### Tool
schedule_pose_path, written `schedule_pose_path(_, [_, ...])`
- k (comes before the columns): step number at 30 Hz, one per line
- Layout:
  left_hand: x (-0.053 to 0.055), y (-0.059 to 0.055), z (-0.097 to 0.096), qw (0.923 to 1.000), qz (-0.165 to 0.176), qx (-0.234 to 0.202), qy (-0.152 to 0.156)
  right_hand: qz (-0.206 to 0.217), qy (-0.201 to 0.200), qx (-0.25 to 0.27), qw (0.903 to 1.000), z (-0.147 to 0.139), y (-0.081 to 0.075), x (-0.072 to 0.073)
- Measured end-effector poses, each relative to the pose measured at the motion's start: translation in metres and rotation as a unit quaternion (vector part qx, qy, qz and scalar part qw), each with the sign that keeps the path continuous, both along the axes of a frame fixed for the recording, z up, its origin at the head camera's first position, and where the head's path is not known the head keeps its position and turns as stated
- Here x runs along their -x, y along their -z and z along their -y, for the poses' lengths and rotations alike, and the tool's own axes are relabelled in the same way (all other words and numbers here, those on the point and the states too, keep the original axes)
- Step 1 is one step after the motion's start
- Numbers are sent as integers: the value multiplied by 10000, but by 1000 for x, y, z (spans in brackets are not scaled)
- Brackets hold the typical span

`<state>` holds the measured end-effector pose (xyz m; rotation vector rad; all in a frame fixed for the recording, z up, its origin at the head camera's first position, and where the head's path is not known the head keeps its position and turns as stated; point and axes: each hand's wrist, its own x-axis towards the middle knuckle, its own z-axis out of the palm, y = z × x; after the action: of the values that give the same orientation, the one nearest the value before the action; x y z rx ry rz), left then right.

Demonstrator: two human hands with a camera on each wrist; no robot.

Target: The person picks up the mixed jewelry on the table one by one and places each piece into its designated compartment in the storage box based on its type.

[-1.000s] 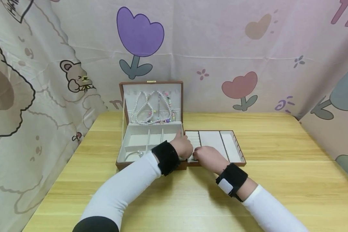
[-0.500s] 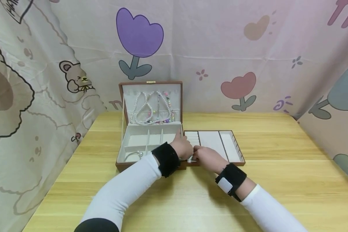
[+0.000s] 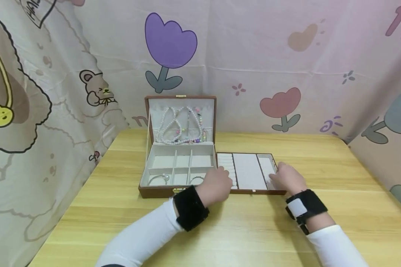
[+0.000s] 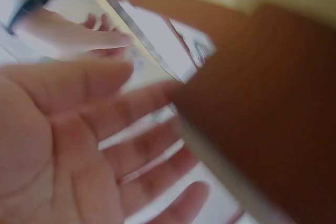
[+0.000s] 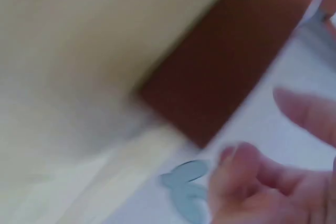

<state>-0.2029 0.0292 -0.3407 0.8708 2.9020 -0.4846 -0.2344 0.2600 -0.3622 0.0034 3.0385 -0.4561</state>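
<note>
A brown jewelry box (image 3: 155, 192) stands with its lid raised, showing white compartments. Two bracelets lie in its front compartments: one with a pearl (image 3: 166, 177) at left, and another bracelet (image 3: 197, 178) at right, partly behind my left hand (image 3: 216, 186). That hand hovers by the box's front right corner and the left end of a shallow tray (image 3: 250, 172); its fingers (image 4: 142, 148) are spread and hold nothing in the left wrist view. My right hand (image 3: 290, 178) is at the tray's right end, thumb and fingers (image 5: 244, 166) apart, nothing between them.
Pearl and colored bead necklaces (image 3: 198, 140) hang inside the lid. The tray sits flat against the box's right side, with ring rolls (image 3: 225, 161) at its left. A patterned cloth (image 3: 240, 44) hangs behind the wooden table (image 3: 320, 163).
My right hand has moved from the tray's left end to its right end. The left hand has drawn back toward me and slightly right, uncovering the right front bracelet.
</note>
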Motion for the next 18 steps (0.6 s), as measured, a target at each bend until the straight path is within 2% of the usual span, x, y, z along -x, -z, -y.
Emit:
schedule_pose_path(1, [-5, 4, -1, 9996, -276, -11, 44, 306, 136, -67, 9994, -7, 1, -1])
schedule_pose_path(3, [-14, 12, -3, 9968, -771, -168, 85, 733, 153, -91, 9972, -16, 4, -1])
schedule_pose_path(5, [-18, 20, -5, 9921, -1202, -335, 102, 799, 4, -122, 9967, -21, 8, -1])
schedule_pose_path(7, [-19, 28, -6, 9883, -1464, -429, 87, 771, -173, -180, 9967, -23, 11, 0])
schedule_pose_path(11, [-15, 36, -9, 9850, -1672, -421, -26, 680, -475, -186, 9964, -25, 15, 1])
schedule_pose_path(18, [-8, 37, -12, 9849, -1633, -529, -224, 716, -507, 306, 9957, -32, 15, -2])
